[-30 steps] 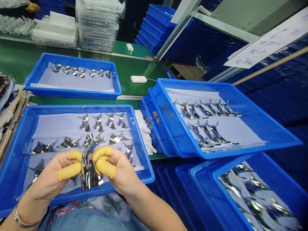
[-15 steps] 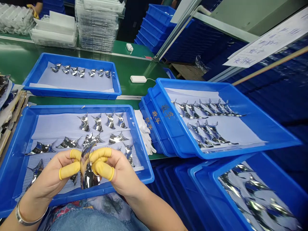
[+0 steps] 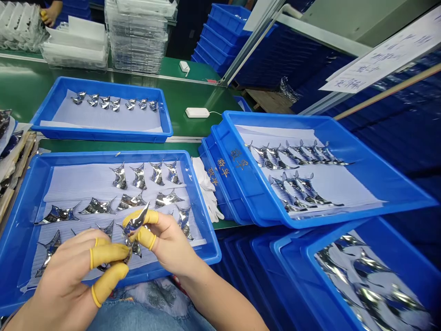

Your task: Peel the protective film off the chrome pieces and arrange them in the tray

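Observation:
A shiny, curved chrome-like metal piece (image 3: pixel 137 222) with a pointed tip is held above the near blue tray (image 3: pixel 119 156). My right hand (image 3: pixel 174 246) pinches its upper part between thumb and fingers in yellow finger cots. My left hand (image 3: pixel 70 276), also with yellow finger cots, grips the piece's lower end between thumb and forefinger. Beneath and around my hands, several similar metal pieces (image 3: pixel 98 205) lie in rows on white paper in the tray. Some of them are partly hidden by my hands.
Behind stands a blue tray (image 3: pixel 103 135) with small shiny parts. Right are stacked blue trays (image 3: pixel 248 197) of metal pieces and a lower tray (image 3: pixel 310 257). White gloves (image 3: pixel 208 188) lie between trays. Clear plastic trays (image 3: pixel 138 41) are stacked behind. A co-worker's hand (image 3: pixel 50 16) shows top left.
The metal piece has been turned from upright to a slant, its tip now pointing up and right. My left hand has shifted lower and rotated; my right hand still pinches the piece.

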A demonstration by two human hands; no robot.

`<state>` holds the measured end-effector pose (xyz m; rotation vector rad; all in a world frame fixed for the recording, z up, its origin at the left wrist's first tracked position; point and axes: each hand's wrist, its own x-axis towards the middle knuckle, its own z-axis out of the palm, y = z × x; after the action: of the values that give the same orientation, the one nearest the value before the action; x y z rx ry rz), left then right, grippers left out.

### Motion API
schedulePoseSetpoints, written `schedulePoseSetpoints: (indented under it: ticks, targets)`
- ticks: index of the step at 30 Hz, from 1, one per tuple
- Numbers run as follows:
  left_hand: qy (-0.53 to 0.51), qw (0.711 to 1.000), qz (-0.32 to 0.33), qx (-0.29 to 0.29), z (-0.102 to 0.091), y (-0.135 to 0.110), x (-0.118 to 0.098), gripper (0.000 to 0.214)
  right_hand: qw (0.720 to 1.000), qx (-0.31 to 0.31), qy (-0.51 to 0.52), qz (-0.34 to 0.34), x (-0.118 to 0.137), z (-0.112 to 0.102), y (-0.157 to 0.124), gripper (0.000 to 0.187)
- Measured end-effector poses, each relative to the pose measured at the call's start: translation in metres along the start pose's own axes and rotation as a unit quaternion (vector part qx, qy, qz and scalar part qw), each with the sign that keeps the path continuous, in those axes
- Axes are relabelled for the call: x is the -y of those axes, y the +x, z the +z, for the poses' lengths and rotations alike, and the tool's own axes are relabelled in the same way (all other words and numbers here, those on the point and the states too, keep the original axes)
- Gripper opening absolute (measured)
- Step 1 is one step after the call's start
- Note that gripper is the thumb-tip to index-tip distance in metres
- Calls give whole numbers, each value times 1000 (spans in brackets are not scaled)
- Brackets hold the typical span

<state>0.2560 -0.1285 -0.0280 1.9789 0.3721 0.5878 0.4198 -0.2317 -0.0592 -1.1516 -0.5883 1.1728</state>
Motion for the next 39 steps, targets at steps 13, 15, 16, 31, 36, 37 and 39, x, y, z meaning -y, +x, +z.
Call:
schedulePoseSetpoints:
  ticks: [13,15,16,31,36,37,39]
  targets:
    - [-165,970,-179,-15,-2,1,3,11,998,42,-28,-47,3,-7,4,31]
    - [-248,930,-272,-11,-2,3,6,8,998,49,-19,-46,0,-6,5,31]
    - [-279,913,-298,-6,-1,4,7,11,998,51,-12,-42,0,-6,5,30]
    - [186,901,-389,-46,-35,105,119,22,908,-176,-380,11,1,-98,9,21]
    - [346,836,-424,32,-16,123,144,22,865,-188,-461,62,-3,-105,-4,22]
    - [359,831,-422,41,-13,123,146,24,853,-191,-481,74,-3,-107,-5,22]
    - [373,832,-407,51,-11,118,148,27,825,-198,-519,101,0,-113,-5,21]
